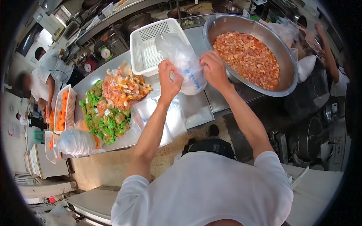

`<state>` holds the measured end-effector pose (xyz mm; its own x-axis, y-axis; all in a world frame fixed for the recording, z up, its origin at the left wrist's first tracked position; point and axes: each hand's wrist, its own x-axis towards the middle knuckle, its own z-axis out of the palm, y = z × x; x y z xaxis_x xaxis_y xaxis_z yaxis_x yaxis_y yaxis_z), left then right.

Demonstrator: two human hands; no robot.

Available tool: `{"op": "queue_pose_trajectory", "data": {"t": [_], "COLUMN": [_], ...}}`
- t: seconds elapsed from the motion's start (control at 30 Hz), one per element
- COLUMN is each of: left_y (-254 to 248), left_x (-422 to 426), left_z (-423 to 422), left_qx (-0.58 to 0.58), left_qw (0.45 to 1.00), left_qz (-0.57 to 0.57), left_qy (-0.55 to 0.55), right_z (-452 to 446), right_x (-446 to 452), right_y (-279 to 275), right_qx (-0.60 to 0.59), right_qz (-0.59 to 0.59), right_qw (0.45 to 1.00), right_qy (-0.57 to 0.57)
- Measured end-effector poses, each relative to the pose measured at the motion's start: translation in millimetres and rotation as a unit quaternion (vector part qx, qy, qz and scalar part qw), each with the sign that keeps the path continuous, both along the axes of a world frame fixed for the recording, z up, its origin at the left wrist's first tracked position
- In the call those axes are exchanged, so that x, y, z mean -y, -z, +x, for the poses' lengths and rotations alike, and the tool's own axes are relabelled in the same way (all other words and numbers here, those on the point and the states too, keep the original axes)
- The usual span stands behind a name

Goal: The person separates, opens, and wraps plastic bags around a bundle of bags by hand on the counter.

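Between my hands is a clear plastic bag [184, 64] with blue print, puffed out above the steel table. My left hand [169, 80] pinches its left edge. On the opposite side my right hand [215, 69] grips the bag's edge with fingers closed. Behind the bag stands a white perforated basket [141, 56], partly covered by it. To the right, close to my right hand, a large steel basin [288, 84] holds chopped, reddish marinated meat [247, 58]. Flat clear plastic bags [175, 120] lie on the table under my left forearm.
Left on the table are a heap of filled orange-tinted bags [122, 86] and green-tied bags [107, 120]. Beyond them stand a basket of carrots [64, 109] and a wrapped stack [75, 141]. Co-workers [47, 83] stand at the left; another person's arm [328, 52] shows at right.
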<state>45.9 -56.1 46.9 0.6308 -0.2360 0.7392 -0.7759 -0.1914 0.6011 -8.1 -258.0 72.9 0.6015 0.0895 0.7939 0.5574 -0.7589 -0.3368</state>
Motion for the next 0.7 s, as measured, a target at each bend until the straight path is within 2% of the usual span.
{"op": "queue_pose_trajectory", "data": {"t": [0.07,0.2,0.3,0.33,0.43,0.47,0.5,0.57,0.63,0.7], "left_y": [8.9,66.4,67.7,65.2,83.0,91.3,101.7,148.8,162.7,168.1], "left_x": [-0.7,-3.3,-4.5,-5.2,-45.7,-62.8,-78.9,-102.9,-111.3,-118.2], "left_z": [-6.8,2.2,5.7,-0.5,-25.1,-42.4,-60.4,-88.2,-83.8,-90.3], "left_qx": [-0.079,-0.02,-0.069,-0.128,-0.274,-0.295,-0.3,-0.267,-0.247,-0.272], "left_qw": [0.997,0.999,0.998,0.991,0.955,0.938,0.875,0.866,0.908,0.928], "left_qz": [-0.024,0.031,0.008,-0.035,-0.094,0.117,0.322,0.373,0.287,0.209], "left_qy": [0.01,-0.031,0.009,0.013,-0.065,-0.136,-0.199,-0.2,-0.181,-0.149], "right_z": [-4.7,-20.0,-9.4,-16.0,-31.4,-43.0,-54.3,-83.1,-92.4,-94.6], "right_x": [-3.0,4.2,9.7,13.0,17.5,18.5,14.4,2.6,-22.3,-53.5], "right_y": [22.4,99.4,125.6,113.7,101.2,107.6,116.4,143.3,156.0,157.9], "right_qx": [-0.024,-0.102,-0.084,-0.227,-0.115,-0.128,-0.187,-0.311,-0.465,-0.503], "right_qz": [0.006,0.022,0.083,0.194,0.448,0.49,0.476,0.439,0.436,0.373], "right_qw": [0.999,0.994,0.993,0.954,0.886,0.862,0.859,0.843,0.769,0.77], "right_qy": [0.026,0.031,0.027,0.006,0.02,0.024,0.018,0.005,-0.055,-0.123]}}
